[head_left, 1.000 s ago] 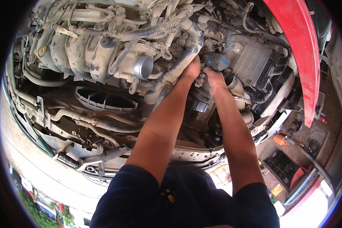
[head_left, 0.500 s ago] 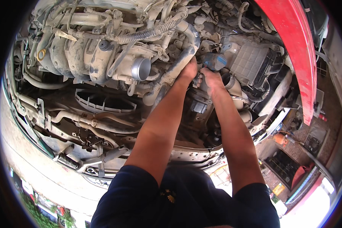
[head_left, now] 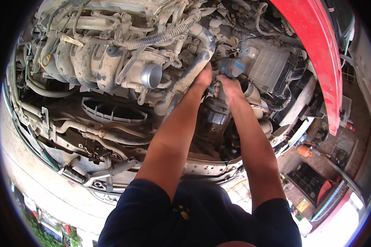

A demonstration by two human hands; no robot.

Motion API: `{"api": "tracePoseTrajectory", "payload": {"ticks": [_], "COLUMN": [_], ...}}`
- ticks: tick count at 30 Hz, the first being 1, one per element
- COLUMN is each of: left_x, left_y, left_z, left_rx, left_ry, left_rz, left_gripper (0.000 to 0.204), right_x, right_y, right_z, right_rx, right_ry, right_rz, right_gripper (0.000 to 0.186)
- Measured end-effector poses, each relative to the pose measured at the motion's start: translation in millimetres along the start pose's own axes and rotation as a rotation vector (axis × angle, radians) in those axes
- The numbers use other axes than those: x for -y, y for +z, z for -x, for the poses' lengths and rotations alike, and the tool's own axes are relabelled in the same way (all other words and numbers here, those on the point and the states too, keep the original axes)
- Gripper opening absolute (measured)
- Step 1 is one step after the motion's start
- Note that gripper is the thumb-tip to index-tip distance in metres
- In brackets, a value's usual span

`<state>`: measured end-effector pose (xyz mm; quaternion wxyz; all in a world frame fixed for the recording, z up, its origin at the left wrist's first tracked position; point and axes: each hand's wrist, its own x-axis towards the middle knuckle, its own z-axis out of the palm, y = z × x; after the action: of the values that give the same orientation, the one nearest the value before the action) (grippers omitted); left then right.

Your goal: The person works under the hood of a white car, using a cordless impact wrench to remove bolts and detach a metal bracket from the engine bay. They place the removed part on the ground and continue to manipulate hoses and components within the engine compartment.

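My left hand [head_left: 203, 76] reaches down beside a thick dusty hose [head_left: 196, 66], its fingertips hidden under the hose and among engine parts. Just to its right, my right hand [head_left: 228, 86] is closed, fingers curled round something I cannot make out, directly below a blue object with a lighter stripe [head_left: 231, 66]. An open metal throttle body [head_left: 151, 75] is left of my hands. A grey ribbed box [head_left: 264, 70] and a beige duct [head_left: 257, 111] are to the right.
A dusty intake manifold [head_left: 74, 64] fills the upper left. A fan shroud [head_left: 111, 111] and the front crossmember [head_left: 206, 168] lie nearer me. A red body panel [head_left: 313, 37] arches at the right; tools and trays [head_left: 305, 181] sit beyond on the ground.
The engine bay and red panel have shifted slightly left in the view. My hands stay at the same parts, with little visible movement.
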<state>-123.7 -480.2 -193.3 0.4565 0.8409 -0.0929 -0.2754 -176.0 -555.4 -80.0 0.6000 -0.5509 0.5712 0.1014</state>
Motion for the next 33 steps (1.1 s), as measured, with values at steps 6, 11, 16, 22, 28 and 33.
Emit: {"api": "tracePoseTrajectory", "payload": {"ticks": [6,11,16,22,28,33], "left_x": [3.5,14.0,25.2,27.4,25.2,28.2], "left_y": [-1.6,6.4,20.8,22.2,20.4,17.2], "left_z": [3.6,-3.7,-6.0,-3.7,-8.8,-13.8], "left_rx": [-0.003,0.008,-0.153,-0.111,-0.001,-0.008], "left_ry": [0.062,0.181,0.287,0.233,0.106,-0.131], "left_rz": [-0.044,-0.333,-0.286,-0.252,-0.169,0.224], "left_gripper": [0.046,0.023,0.021,0.022,0.030,0.048], "right_x": [-6.0,-8.9,-13.7,-19.8,-17.2,-20.5], "right_y": [-4.0,-4.3,-6.9,-14.0,-24.9,-37.8], "right_z": [16.7,22.1,24.6,42.2,72.3,101.6], "right_rx": [0.015,0.020,0.012,0.071,0.082,0.134], "right_ry": [-0.040,-0.023,-0.027,-0.155,-0.277,-0.370], "right_rz": [-0.080,-0.146,-0.162,-0.263,-0.264,-0.288], "right_gripper": [0.012,0.012,0.011,0.011,0.013,0.012]}}
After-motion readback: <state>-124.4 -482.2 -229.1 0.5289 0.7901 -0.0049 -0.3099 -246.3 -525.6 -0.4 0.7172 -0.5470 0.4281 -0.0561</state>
